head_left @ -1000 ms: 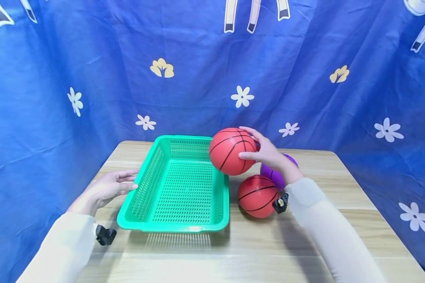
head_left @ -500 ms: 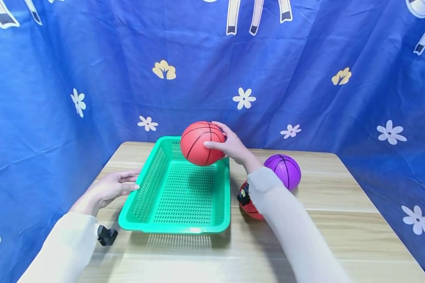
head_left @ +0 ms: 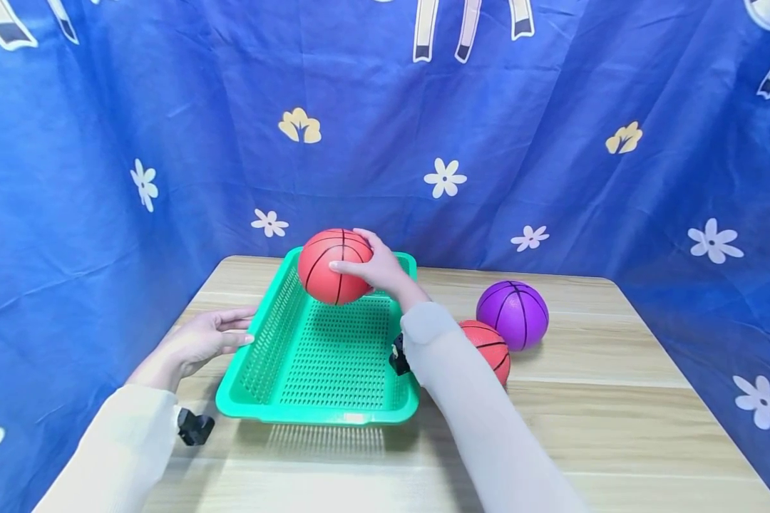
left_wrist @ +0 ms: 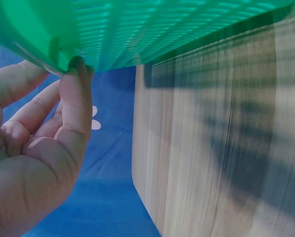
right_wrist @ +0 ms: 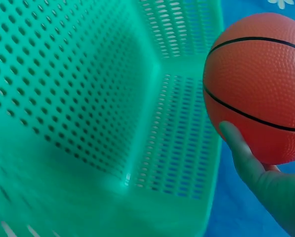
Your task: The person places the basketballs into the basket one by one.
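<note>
Red ball (head_left: 321,276) held up over far-left part of green basket (head_left: 314,414). Right hand (head_left: 377,267): grip spread wide, curled round ball. Left hand (head_left: 199,338): narrow grip, lightly pinching basket's left rim. Vs 0.5 s ago: ball further left; purple ball (head_left: 513,315) unmoved on table (head_left: 603,427).

Way in from above over the near half of the green perforated basket (head_left: 314,413), with the red mini basketball (head_left: 334,267) gripped by the right hand (head_left: 383,271) blocking the air over the far left part. Left rim obstructed by the left hand (head_left: 195,342); right sleeve (head_left: 488,427) slants across the near right, a second red ball (head_left: 490,350) partly beneath it, purple ball (head_left: 513,315) just beyond. Passage along the wooden tabletop (head_left: 622,399) rightward of both; blue curtain (head_left: 366,157) walls off the back.
</note>
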Tool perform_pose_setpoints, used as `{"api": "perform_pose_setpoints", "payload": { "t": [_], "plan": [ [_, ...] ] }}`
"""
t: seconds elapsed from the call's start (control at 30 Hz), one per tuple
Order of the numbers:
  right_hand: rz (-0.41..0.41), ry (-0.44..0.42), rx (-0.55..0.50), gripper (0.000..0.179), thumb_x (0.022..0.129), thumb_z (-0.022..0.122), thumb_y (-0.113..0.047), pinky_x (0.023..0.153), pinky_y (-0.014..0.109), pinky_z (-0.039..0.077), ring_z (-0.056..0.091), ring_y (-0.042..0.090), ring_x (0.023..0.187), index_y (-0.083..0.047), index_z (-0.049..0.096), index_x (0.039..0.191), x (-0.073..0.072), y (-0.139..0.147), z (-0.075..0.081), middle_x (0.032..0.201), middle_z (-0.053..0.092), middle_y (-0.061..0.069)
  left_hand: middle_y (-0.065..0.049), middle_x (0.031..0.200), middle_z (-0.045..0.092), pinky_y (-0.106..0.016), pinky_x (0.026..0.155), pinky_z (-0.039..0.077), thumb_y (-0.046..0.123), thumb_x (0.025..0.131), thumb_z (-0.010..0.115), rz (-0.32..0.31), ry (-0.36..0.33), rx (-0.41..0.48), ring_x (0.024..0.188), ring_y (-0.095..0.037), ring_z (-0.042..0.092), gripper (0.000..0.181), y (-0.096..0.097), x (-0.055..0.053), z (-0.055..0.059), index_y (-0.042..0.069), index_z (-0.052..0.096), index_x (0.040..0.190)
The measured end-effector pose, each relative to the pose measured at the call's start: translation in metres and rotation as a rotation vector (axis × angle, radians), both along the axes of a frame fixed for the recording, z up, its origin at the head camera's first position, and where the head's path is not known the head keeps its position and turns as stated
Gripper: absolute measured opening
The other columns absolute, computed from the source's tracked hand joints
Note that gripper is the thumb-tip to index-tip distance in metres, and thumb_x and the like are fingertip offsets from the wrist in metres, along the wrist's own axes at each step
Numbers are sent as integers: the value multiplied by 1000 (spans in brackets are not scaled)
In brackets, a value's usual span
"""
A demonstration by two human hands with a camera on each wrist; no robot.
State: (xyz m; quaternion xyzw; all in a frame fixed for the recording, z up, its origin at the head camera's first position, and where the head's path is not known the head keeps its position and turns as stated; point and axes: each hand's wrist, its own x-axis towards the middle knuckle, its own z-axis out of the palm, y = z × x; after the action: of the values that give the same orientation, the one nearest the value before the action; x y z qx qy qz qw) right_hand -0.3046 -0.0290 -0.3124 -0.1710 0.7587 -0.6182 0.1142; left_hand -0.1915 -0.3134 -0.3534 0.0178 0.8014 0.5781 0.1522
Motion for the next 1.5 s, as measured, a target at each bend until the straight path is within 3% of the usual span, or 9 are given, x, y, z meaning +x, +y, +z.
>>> {"api": "perform_pose_setpoints", "payload": {
  "t": [0.23,0.43,0.73,1.17,1.5],
  "plan": [
    [-81,-2,110,85,60,73,-47,51,32,51,45,25,99,-33,30,131,-5,-15,-38,118,41,2,-26,128,32,-36,89,38,13,82,59,-12,7,-9,105,-23,47,68,-1,0,-1,-1,21,135],
    [-150,-29,165,88,57,75,-47,45,31,50,43,26,100,-34,29,131,-3,-22,-53,120,38,5,-25,129,32,-36,89,38,13,82,59,-11,4,-16,106,-24,46,67,0,0,-3,-1,20,135],
    [-192,2,245,90,58,72,-51,49,34,51,40,26,103,-34,26,133,-2,-29,-55,122,34,7,-27,127,34,-31,85,42,12,81,59,-15,24,18,102,-21,49,66,0,-1,-2,-4,22,134],
    [-166,105,411,91,57,70,-56,64,36,49,38,26,105,-33,25,133,-1,-39,-58,122,36,7,-26,126,35,-30,84,43,11,80,60,-10,31,6,101,-19,50,67,1,-1,-4,-4,23,134],
    [-195,115,385,91,60,70,-53,68,39,49,38,25,107,-27,24,135,-3,-41,-59,126,33,7,-26,126,36,-31,84,43,11,80,60,-7,33,-13,102,-20,50,67,0,0,-2,-3,23,134]
  ]
}}
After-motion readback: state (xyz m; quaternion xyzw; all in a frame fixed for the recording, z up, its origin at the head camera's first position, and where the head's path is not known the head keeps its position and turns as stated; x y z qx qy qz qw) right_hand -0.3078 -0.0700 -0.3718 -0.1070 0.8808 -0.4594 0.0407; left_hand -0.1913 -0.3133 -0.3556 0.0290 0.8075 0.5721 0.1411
